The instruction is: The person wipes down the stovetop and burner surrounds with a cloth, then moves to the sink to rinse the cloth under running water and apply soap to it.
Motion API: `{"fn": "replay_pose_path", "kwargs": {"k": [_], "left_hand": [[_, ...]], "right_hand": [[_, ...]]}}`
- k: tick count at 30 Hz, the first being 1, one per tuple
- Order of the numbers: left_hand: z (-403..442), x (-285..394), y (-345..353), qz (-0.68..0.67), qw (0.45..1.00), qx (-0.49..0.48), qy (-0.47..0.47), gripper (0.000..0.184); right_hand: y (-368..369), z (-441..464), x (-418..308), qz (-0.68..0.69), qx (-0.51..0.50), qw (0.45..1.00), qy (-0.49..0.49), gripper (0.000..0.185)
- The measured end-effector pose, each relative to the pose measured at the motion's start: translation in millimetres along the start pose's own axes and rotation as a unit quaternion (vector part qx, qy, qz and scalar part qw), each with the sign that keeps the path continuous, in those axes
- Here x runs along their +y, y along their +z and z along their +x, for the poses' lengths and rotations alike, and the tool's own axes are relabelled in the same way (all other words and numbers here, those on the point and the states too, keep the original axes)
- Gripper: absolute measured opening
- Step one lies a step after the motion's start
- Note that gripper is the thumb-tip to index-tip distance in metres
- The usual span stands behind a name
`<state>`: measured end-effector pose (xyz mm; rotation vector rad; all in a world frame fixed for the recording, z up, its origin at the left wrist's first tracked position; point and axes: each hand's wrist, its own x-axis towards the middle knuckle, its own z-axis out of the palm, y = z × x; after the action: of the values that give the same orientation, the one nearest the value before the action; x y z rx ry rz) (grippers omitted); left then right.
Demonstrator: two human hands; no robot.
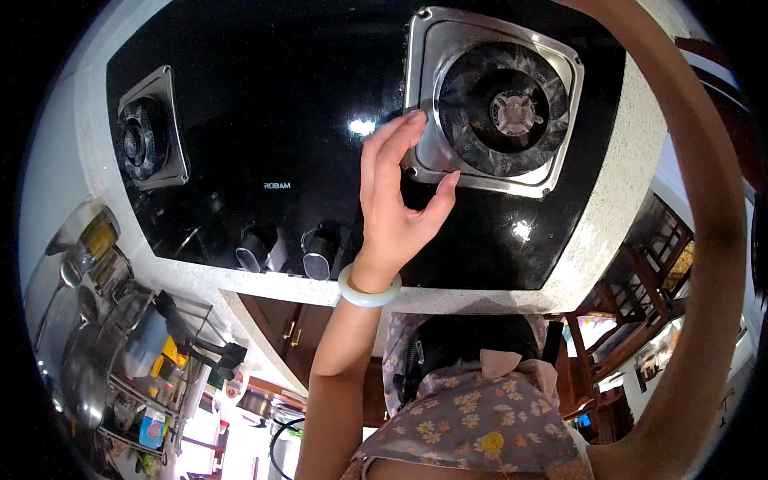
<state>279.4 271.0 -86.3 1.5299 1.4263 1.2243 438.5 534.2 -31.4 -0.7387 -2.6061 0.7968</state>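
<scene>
My left hand (pixel 402 184) reaches over the black glass gas stove (pixel 280 112), a pale bangle (pixel 369 294) around its wrist. The thumb stands apart from the bent fingers, and nothing shows between them. Its fingertips are at the left edge and near corner of a square steel drip tray (pixel 436 156); whether they touch it I cannot tell. In that tray sits a round burner (pixel 500 112) with a black ring. My right arm (pixel 708 168) curves up along the right side and leaves the view at the top, so the right hand is out of sight.
A smaller burner (pixel 140 140) is at the stove's left. Two control knobs (pixel 320 252) stand near the front edge. Beyond the speckled counter (pixel 596 232), a wire rack (pixel 132 384) holds pans and utensils at lower left. Wooden chairs (pixel 640 280) are at right.
</scene>
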Motion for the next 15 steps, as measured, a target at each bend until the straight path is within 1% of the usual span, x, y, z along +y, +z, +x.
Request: {"fn": "replay_pose_path", "kwargs": {"k": [2,3,4,7,8,9,11,12,15], "left_hand": [[0,1,0,-0.001,1.000,-0.002,0.005,0.066],[0,2,-1,0.003,1.000,-0.005,-0.001,0.066],[0,2,-2,0.007,1.000,-0.008,-0.005,0.066],[1,2,-2,0.008,1.000,-0.007,-0.009,0.065],[1,3,-1,0.006,1.000,-0.008,-0.009,0.065],[1,3,-1,0.004,1.000,-0.007,-0.014,0.065],[1,5,0,-0.001,1.000,-0.006,-0.024,0.065],[1,5,0,0.007,1.000,-0.003,-0.017,0.065],[0,4,2,0.018,1.000,0.000,-0.007,0.064]], "right_hand": [[7,-5,-10,0.048,-0.036,0.997,0.044,0.006],[16,-10,-14,-0.045,-0.063,0.997,0.009,0.007],[23,-18,-20,-0.096,-0.048,0.992,-0.058,0.010],[23,-22,-33,-0.209,-0.086,0.971,-0.081,0.012],[21,-28,-32,-0.196,-0.058,0.968,-0.142,0.011],[19,-33,-26,-0.165,-0.029,0.982,-0.082,0.012],[14,-41,-10,-0.102,0.029,0.994,0.037,0.014],[5,-40,-9,-0.006,0.029,0.993,0.117,0.018],[24,-42,-14,-0.055,0.030,0.998,-0.032,0.019]]}}
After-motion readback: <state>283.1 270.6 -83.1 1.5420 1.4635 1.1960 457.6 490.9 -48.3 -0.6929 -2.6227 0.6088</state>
